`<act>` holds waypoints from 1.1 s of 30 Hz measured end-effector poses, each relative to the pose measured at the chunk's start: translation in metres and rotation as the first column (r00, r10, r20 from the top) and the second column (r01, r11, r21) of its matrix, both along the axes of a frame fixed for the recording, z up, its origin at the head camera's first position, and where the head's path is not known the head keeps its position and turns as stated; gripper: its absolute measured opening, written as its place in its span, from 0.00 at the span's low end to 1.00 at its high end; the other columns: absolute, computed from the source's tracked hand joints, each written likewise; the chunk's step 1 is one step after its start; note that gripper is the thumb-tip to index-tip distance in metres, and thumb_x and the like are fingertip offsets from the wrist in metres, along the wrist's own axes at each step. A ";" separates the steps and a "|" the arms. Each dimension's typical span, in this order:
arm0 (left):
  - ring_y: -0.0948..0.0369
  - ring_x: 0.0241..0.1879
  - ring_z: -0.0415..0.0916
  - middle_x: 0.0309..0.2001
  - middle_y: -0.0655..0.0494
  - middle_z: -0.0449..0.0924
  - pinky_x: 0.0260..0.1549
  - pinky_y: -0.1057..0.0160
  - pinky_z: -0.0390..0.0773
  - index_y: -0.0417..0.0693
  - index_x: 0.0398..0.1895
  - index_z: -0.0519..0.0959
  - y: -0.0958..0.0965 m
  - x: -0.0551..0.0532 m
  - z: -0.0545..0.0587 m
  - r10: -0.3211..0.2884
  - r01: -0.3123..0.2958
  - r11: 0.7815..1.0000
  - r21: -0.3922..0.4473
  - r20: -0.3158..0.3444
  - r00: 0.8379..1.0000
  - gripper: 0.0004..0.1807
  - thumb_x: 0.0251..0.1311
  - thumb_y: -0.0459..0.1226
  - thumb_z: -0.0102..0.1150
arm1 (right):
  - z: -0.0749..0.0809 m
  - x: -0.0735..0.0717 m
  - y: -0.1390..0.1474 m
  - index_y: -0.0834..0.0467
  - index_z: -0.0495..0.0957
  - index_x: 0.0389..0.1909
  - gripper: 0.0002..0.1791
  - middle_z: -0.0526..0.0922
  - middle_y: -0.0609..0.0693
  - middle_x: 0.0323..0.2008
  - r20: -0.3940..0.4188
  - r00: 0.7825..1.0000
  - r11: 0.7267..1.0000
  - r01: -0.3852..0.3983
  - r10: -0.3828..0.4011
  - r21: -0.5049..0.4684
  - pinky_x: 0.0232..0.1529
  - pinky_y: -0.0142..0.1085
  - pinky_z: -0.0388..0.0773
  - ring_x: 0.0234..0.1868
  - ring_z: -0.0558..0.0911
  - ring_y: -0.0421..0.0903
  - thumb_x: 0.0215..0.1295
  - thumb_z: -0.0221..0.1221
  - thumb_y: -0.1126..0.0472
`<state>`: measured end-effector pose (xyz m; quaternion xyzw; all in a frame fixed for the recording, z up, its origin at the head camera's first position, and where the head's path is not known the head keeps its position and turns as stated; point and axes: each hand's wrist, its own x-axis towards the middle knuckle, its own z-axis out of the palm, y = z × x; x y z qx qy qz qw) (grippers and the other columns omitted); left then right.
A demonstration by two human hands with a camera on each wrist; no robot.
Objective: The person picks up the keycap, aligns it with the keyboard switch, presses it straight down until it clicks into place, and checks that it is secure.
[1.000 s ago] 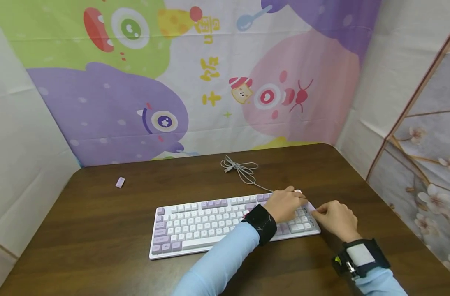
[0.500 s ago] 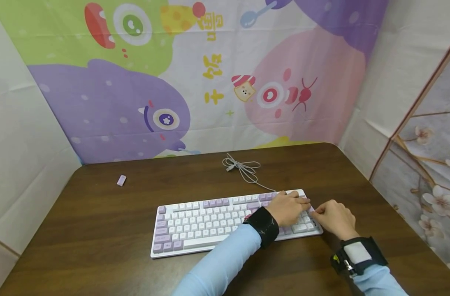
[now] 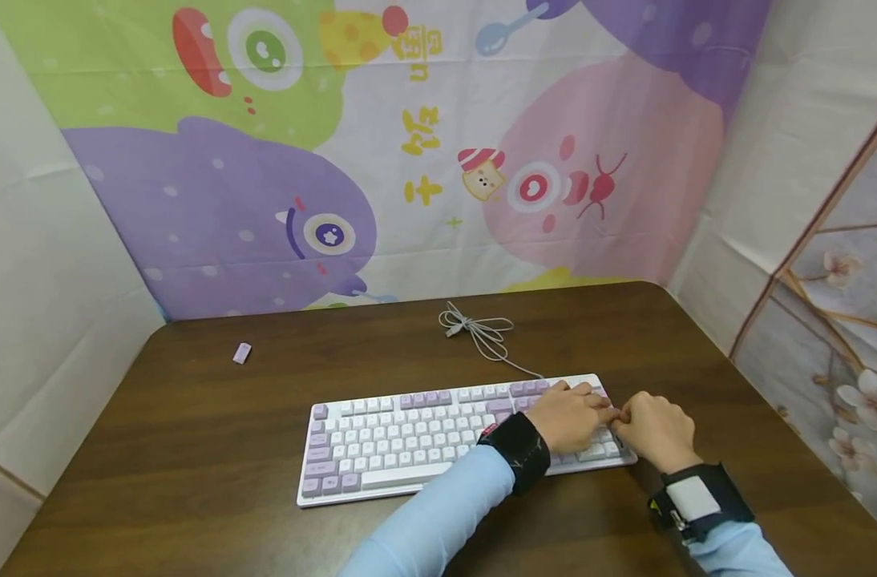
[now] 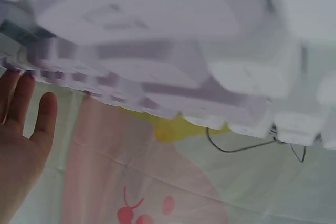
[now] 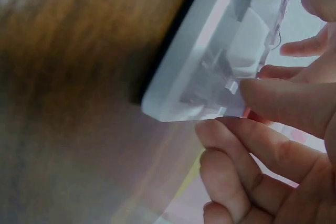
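A white and lilac keyboard (image 3: 402,437) lies on the brown desk. My left hand (image 3: 568,417) reaches over its number pad. In the left wrist view, the left fingers (image 4: 44,111) extend loosely, their tips right at the keys. My right hand (image 3: 655,433) is at the keyboard's right end, beside the left fingers. Seen from the right wrist, its thumb and index finger pinch a small lilac keycap (image 5: 234,108) at the keyboard's edge, with the other fingers curled. Most of that keycap is hidden by the fingers.
A bundled grey cable (image 3: 482,332) runs from the keyboard's back edge. Toward the far left of the desk (image 3: 171,449) lies a small pale lilac block (image 3: 242,353). A cartoon-printed curtain (image 3: 410,160) hangs behind the desk.
My left hand has shifted slightly right and toward me, bringing its fingers against the right hand's fingertips. The right hand stays at the keyboard's right edge. The head view has drifted slightly.
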<state>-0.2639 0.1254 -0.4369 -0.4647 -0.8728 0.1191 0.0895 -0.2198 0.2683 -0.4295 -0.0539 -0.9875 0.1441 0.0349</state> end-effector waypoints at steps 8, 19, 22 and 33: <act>0.72 0.56 0.67 0.58 0.77 0.72 0.49 0.68 0.67 0.73 0.56 0.73 0.003 0.005 0.003 0.019 -0.020 0.999 0.037 0.011 1.000 0.21 0.58 0.47 0.51 | 0.006 -0.004 -0.003 0.52 0.69 0.06 0.15 0.74 0.52 0.15 0.009 1.000 0.999 -0.011 0.011 0.032 0.18 0.45 0.65 0.20 0.74 0.51 0.47 0.59 0.57; 0.72 0.54 0.68 0.56 0.78 0.73 0.50 0.67 0.68 0.72 0.54 0.75 0.001 0.001 0.002 0.029 -0.028 0.998 0.052 -0.028 0.999 0.19 0.57 0.47 0.52 | 0.012 -0.013 -0.003 0.54 0.71 0.07 0.14 0.74 0.50 0.14 0.016 0.995 0.992 -0.098 0.097 0.083 0.17 0.42 0.65 0.18 0.72 0.49 0.47 0.60 0.60; 0.72 0.53 0.68 0.54 0.79 0.75 0.49 0.67 0.68 0.72 0.51 0.76 0.000 0.005 -0.002 0.029 -0.027 0.998 0.050 -0.046 0.998 0.18 0.56 0.49 0.54 | 0.008 -0.012 -0.003 0.56 0.73 0.11 0.11 0.77 0.53 0.16 0.009 0.992 0.985 -0.130 0.130 0.115 0.17 0.44 0.67 0.19 0.75 0.50 0.47 0.61 0.62; 0.73 0.51 0.69 0.53 0.79 0.75 0.45 0.68 0.67 0.74 0.50 0.76 0.002 0.016 -0.012 0.039 -0.034 0.998 0.058 -0.089 0.995 0.17 0.55 0.50 0.54 | -0.011 0.009 -0.001 0.60 0.73 0.18 0.05 0.78 0.53 0.19 -0.023 0.981 0.969 -0.186 0.192 0.165 0.20 0.45 0.69 0.21 0.77 0.52 0.43 0.60 0.66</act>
